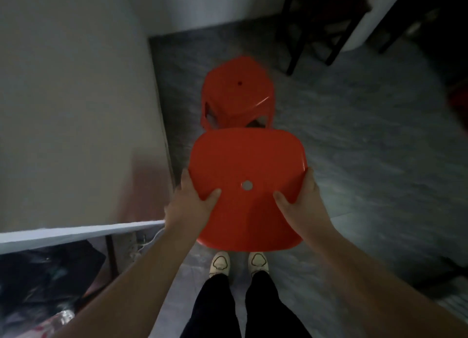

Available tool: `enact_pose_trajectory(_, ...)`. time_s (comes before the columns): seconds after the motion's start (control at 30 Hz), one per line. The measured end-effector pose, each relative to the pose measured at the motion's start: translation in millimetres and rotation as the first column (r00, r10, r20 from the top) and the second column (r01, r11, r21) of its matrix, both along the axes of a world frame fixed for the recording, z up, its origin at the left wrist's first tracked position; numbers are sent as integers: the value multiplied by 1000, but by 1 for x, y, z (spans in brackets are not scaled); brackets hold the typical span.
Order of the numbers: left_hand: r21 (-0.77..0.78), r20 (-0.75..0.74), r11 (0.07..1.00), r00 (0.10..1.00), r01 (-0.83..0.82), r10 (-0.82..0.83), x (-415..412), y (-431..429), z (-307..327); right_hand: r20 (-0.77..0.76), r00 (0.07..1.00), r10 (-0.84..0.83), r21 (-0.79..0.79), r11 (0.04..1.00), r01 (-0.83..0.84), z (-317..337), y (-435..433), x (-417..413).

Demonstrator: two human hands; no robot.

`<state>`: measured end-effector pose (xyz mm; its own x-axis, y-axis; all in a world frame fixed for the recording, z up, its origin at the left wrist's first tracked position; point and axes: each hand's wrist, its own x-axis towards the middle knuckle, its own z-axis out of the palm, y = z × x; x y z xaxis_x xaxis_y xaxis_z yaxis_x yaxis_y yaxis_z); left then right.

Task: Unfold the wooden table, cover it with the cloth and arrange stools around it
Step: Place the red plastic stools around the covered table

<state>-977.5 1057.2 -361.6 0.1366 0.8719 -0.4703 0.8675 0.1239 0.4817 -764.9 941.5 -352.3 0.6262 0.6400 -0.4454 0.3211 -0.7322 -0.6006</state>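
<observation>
**Stool held clear of the floor, with a second one just ahead**

Stool point(247, 165) was up in the air in front of the person, above the shoes point(220, 261) and just right of the table point(76, 109), which already wore its pale cloth point(76, 230). The left hand point(188, 198) gripped the seat's left rim and the right hand point(301, 198) gripped the right rim. Each thumb lay on top of the seat, and the fingers were curled under and out of sight.

The main risk was probably below the seat. The legs were hidden by the seat, so in lowering it a leg might have clipped the second stool point(236, 92), which stood on the floor point(354, 135) just beyond, or caught the table corner at the left. Set down too close, a leg might also have landed on a shoe. The seat looked glossy and was held only at its edges, so a slip was possible if one hand eased off first. A dark chair point(316, 21) stood well apart and seemed no threat.

The seat faced up toward the camera, with its centre hole showing. It was roughly square, with no clearly longer side. The stool's long axis therefore likely ran top to bottom, with the legs pointing down at the floor.
</observation>
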Motion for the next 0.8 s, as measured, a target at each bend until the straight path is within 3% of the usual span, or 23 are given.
enact_pose_trajectory(0.2,109,154,985,976,136,-152,3,-20,123,64,984,-166,146,977,155,126,-45,-18)
enact_pose_trajectory(0.37,340,186,896,913,286,-362,8,-32,185,150,953,-261,292,933,210,185,-98,-37)
enact_pose_trajectory(0.53,428,202,771,782,471,-590,35,-49,228,222,889,-400,337,887,315,218,-157,-49)
enact_pose_trajectory(0.8,445,207,643,627,623,-751,76,-154,254,242,741,-626,379,764,522,233,-271,-66)
